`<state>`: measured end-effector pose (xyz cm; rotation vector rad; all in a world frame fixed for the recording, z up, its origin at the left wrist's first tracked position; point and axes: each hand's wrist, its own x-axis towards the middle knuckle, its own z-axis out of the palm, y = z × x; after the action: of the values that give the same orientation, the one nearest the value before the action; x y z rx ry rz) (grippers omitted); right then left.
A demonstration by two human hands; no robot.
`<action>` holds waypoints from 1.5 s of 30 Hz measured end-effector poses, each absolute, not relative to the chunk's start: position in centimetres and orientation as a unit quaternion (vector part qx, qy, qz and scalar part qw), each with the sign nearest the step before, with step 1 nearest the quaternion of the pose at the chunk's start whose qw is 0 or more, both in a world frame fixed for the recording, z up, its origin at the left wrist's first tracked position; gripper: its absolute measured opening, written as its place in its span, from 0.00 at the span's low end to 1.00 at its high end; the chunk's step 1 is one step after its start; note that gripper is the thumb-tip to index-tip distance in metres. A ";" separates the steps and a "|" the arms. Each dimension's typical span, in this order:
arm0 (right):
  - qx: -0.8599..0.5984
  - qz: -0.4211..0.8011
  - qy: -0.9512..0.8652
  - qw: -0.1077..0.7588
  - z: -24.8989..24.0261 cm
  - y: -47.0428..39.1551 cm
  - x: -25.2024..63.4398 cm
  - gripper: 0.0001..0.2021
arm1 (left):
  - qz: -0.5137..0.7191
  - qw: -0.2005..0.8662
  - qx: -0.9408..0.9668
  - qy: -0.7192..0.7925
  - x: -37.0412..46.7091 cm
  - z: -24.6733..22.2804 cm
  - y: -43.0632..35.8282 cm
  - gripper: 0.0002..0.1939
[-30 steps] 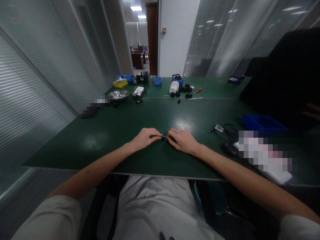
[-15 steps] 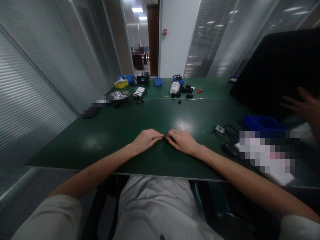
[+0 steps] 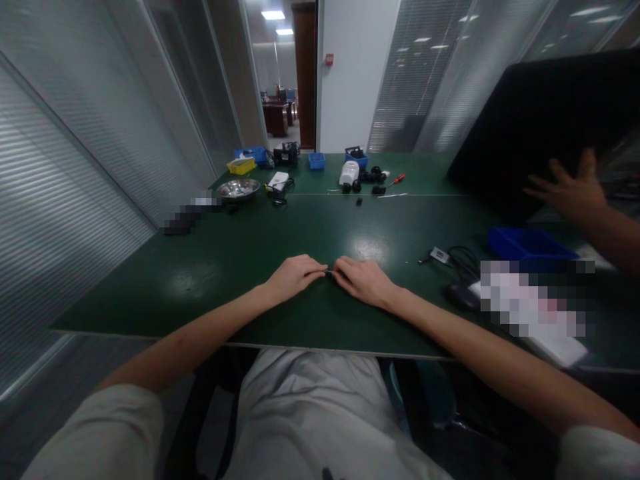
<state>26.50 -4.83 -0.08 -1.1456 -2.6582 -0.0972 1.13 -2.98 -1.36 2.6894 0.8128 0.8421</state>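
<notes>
Between my two hands, just above or on the green table (image 3: 250, 247), is a small black part (image 3: 329, 273) with a light, shiny bit on it; it is too small to name. My left hand (image 3: 296, 277) has its fingertips pinched on the left side of this part. My right hand (image 3: 365, 280) rests on the table with curled fingers closed on its right side. Both forearms lie over the table's front edge.
At right are a blue bin (image 3: 530, 245), a black mouse (image 3: 461, 297), a cabled adapter (image 3: 440, 255) and a black screen (image 3: 545, 127) with another person's hand (image 3: 575, 190) before it. Farther back stand a metal bowl (image 3: 239, 190), a white device (image 3: 349, 173) and a screwdriver (image 3: 397, 180).
The other person's hand has moved left and up in front of the screen, and the screen has shifted slightly left. My hands keep their hold on the small black part, almost unmoved.
</notes>
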 end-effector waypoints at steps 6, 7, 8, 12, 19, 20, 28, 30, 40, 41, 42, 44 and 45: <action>-0.375 -0.023 -0.919 0.123 0.0 -4.7 26.3 0.15 | 0.298 0.153 0.897 0.288 1.4 -1.4 -2.7 0.14; -0.375 -0.023 -0.918 0.124 0.0 -4.7 26.3 0.15 | 0.299 0.161 0.895 0.289 1.4 -1.4 -2.7 0.13; -0.376 -0.023 -0.918 0.126 0.1 -4.7 26.2 0.15 | 0.302 0.168 0.892 0.292 1.4 -1.4 -2.7 0.13; -0.369 -0.012 -0.920 0.132 0.2 -4.7 26.3 0.14 | 0.317 0.211 0.870 0.314 1.3 -1.0 -2.8 0.12; -0.375 -0.014 -0.916 0.142 0.2 -4.7 26.5 0.13 | 0.345 0.184 0.854 0.344 1.0 -0.9 -1.6 0.10; -0.374 -0.014 -0.916 0.142 0.2 -4.7 26.5 0.14 | 0.341 0.173 0.855 0.351 1.0 -1.1 -1.2 0.10; -0.380 -0.008 -0.914 0.146 0.0 -4.6 26.5 0.14 | 0.244 0.060 0.914 0.318 1.8 -1.5 0.1 0.13; -0.379 -0.004 -0.913 0.149 0.0 -4.6 26.6 0.13 | 0.221 0.054 0.925 0.303 2.0 -1.2 0.0 0.15; -0.364 0.037 -0.908 0.205 0.4 -4.4 27.5 0.12 | 0.285 0.145 0.896 0.307 1.5 -0.4 -1.8 0.19; -0.367 0.043 -0.903 0.220 0.5 -4.4 27.7 0.12 | 0.279 0.148 0.898 0.307 1.6 -0.3 -2.1 0.17; -0.370 0.047 -0.897 0.235 0.5 -4.3 27.9 0.12 | 0.269 0.146 0.901 0.308 1.7 -0.2 -2.2 0.15; -0.379 0.053 -0.887 0.259 0.6 -4.2 28.2 0.12 | 0.254 0.136 0.907 0.306 1.9 -0.1 -2.4 0.14; -0.383 0.056 -0.883 0.265 0.6 -4.2 28.3 0.12 | 0.252 0.129 0.909 0.305 2.0 -0.1 -2.3 0.13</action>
<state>28.26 -4.17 0.63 -1.0352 -2.3869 0.1502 2.04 -2.29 -0.15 2.6429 0.8868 0.7340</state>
